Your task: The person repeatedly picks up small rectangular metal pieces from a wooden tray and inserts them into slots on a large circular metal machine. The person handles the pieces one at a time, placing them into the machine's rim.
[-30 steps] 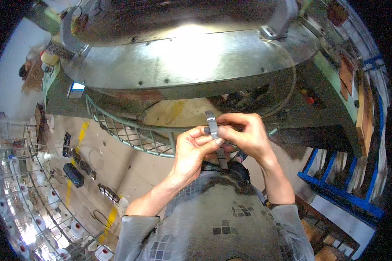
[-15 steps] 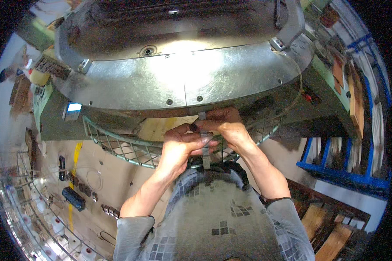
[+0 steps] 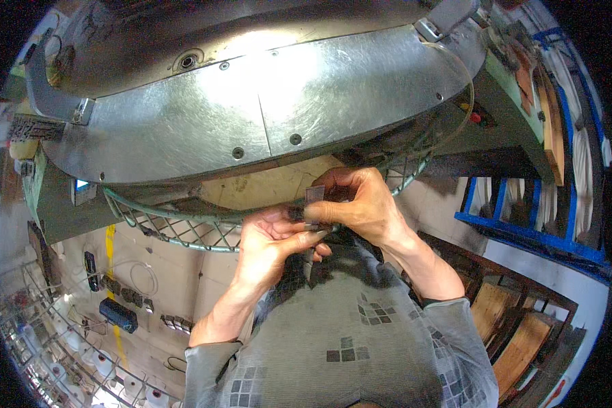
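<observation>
Pinching a strip [image 3: 315, 194]: right hand [image 3: 362, 206], left hand [image 3: 264, 246];
the left's closed hold, partly hidden, seems lower; plate [image 3: 183, 126] beyond.

The grey shirt [image 3: 306, 313] is patterned with clusters of darker checks. Silver is shown by the curved metal plate [image 3: 163, 122], which is streaked with scratches. The small strip [image 3: 314, 194] is coloured grey, the criss-cross guard [image 3: 204, 248] green. The pale floor [image 3: 183, 285] is marked by a yellow line [image 3: 110, 245], and the rack [image 3: 523, 234] is painted blue.
</observation>
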Demonstrator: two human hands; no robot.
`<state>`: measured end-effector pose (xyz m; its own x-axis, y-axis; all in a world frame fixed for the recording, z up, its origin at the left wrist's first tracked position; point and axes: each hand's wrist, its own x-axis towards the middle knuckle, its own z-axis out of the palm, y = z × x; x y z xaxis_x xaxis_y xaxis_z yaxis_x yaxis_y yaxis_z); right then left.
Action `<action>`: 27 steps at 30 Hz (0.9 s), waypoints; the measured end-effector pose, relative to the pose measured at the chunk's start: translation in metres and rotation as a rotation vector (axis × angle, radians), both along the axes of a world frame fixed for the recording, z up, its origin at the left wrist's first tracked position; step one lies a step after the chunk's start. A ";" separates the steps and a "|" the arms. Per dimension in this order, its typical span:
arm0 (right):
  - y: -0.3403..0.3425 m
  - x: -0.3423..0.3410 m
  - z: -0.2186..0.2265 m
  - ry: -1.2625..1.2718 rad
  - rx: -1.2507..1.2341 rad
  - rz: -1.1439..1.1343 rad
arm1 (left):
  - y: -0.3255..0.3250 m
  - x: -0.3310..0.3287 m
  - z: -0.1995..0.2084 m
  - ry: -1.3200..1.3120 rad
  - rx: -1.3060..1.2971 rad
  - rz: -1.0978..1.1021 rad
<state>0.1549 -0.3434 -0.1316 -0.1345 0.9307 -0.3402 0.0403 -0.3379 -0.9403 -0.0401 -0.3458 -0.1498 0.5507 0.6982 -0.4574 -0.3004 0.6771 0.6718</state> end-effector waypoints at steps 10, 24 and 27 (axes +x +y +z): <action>-0.014 0.001 0.003 0.056 0.006 -0.121 | -0.007 -0.003 0.003 -0.033 -0.059 -0.095; -0.020 0.003 0.007 -0.138 0.120 0.058 | -0.012 -0.002 0.007 -0.063 -0.097 -0.131; -0.020 0.000 0.008 0.145 0.021 -0.111 | -0.014 -0.004 0.006 -0.112 -0.115 -0.109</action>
<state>0.1545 -0.3632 -0.1241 -0.0763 0.9494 -0.3047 -0.1329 -0.3126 -0.9406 -0.0440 -0.3596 -0.1437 0.6719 0.5783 -0.4627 -0.2896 0.7802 0.5545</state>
